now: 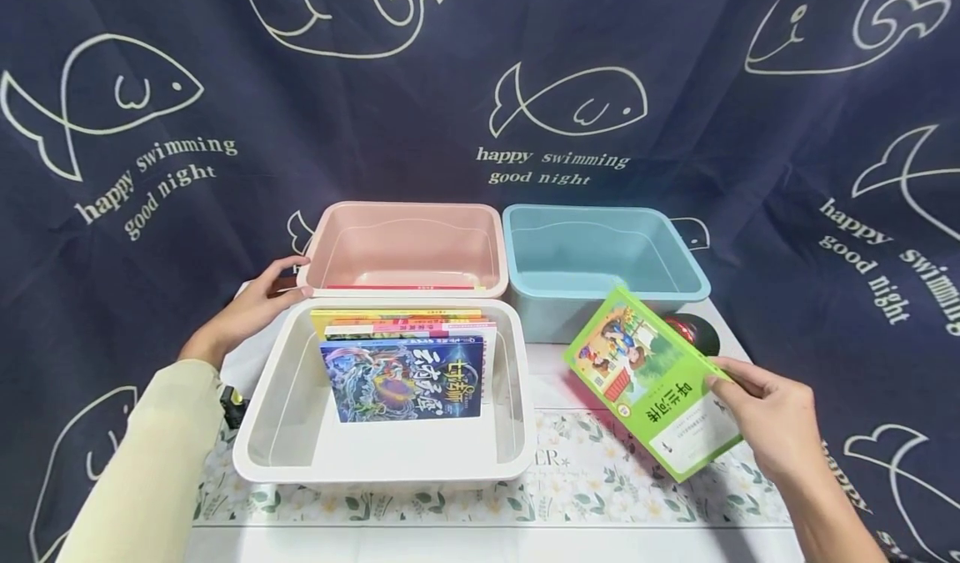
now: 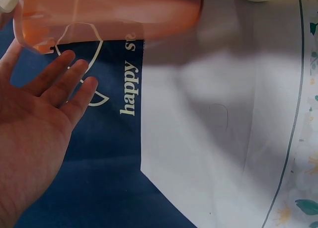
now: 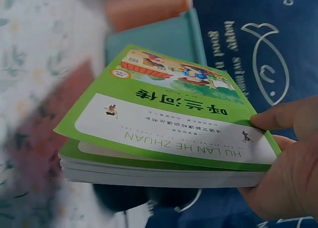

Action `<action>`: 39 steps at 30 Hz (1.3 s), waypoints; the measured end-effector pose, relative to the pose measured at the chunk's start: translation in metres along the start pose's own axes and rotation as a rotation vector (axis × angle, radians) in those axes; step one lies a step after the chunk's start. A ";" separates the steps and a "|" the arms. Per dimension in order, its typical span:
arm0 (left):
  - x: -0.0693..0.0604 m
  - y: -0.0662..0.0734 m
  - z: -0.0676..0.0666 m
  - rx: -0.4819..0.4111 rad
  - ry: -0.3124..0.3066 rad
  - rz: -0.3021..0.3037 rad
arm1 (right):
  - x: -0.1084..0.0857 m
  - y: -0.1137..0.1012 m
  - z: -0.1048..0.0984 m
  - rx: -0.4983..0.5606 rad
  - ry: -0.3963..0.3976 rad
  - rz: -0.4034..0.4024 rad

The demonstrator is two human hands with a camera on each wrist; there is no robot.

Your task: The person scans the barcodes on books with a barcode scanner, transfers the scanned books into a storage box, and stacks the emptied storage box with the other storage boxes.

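Head view: we see right hand pinching green book between thumb and fingers, above tabletop near right edge; left hand, fingers spread apart, touches pink bin at far-left corner.

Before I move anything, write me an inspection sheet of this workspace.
Surface: white table with a flowered strip.
Job's things: green book; white bin with books standing in it; pink bin; blue bin.
Clutter: dark round object, partly hidden behind the green book.
Hands: left hand at the pink bin's left side, fingers extended; right hand grips the green book.
Cables: nothing seen.
Surroundings: dark blue cloth printed with fish and lettering.
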State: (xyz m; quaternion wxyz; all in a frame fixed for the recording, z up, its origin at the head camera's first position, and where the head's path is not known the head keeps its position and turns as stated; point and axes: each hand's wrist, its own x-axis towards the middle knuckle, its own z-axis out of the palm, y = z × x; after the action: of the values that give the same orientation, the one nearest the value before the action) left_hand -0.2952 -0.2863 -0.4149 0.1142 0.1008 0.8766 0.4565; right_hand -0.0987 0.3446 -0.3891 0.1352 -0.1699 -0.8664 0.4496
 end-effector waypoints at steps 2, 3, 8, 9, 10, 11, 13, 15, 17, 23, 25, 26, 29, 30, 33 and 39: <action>-0.001 0.001 0.000 0.002 0.003 -0.002 | -0.002 0.009 0.002 -0.022 0.006 0.033; -0.001 0.001 0.000 0.003 0.004 -0.003 | -0.003 0.014 0.003 -0.038 0.007 0.050; -0.001 0.002 -0.001 0.003 0.000 0.006 | -0.009 0.031 0.003 -0.069 0.024 0.151; -0.001 0.002 -0.001 0.008 0.003 0.005 | -0.010 0.033 0.003 -0.075 0.030 0.167; -0.001 0.002 -0.001 0.006 0.003 0.007 | -0.010 0.035 0.003 -0.075 0.036 0.183; 0.000 0.001 -0.001 0.005 0.004 0.006 | -0.011 0.037 0.003 -0.075 0.043 0.199; 0.000 0.000 -0.002 0.005 0.007 0.004 | -0.012 0.039 0.003 -0.082 0.054 0.221; 0.000 0.000 -0.002 0.003 0.010 0.003 | -0.012 0.041 0.003 -0.086 0.058 0.232; -0.001 0.000 -0.002 0.001 0.009 0.003 | -0.013 0.041 0.004 -0.076 0.062 0.239; -0.004 0.001 -0.002 -0.007 0.005 -0.007 | -0.014 0.038 0.003 -0.070 0.047 0.222; -0.004 0.001 -0.002 -0.011 0.004 -0.008 | -0.015 0.035 0.002 -0.071 0.037 0.177; -0.004 0.001 -0.001 -0.013 0.002 -0.007 | -0.015 0.032 0.001 -0.071 0.033 0.147; -0.003 0.000 -0.001 -0.015 0.000 -0.008 | -0.013 0.018 -0.005 -0.043 0.011 0.057; -0.003 -0.001 -0.002 -0.016 0.001 -0.010 | -0.012 0.012 -0.007 -0.038 0.002 0.029; -0.004 -0.001 -0.002 -0.017 0.003 -0.015 | -0.008 -0.007 -0.014 -0.030 -0.034 -0.038; -0.001 -0.001 0.000 -0.016 0.005 -0.007 | 0.004 -0.045 -0.025 -0.014 -0.093 -0.151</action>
State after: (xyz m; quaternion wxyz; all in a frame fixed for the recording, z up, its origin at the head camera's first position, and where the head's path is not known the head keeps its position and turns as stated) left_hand -0.2941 -0.2874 -0.4154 0.1142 0.0956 0.8735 0.4634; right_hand -0.1006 0.3407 -0.3371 0.1270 -0.0838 -0.8852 0.4397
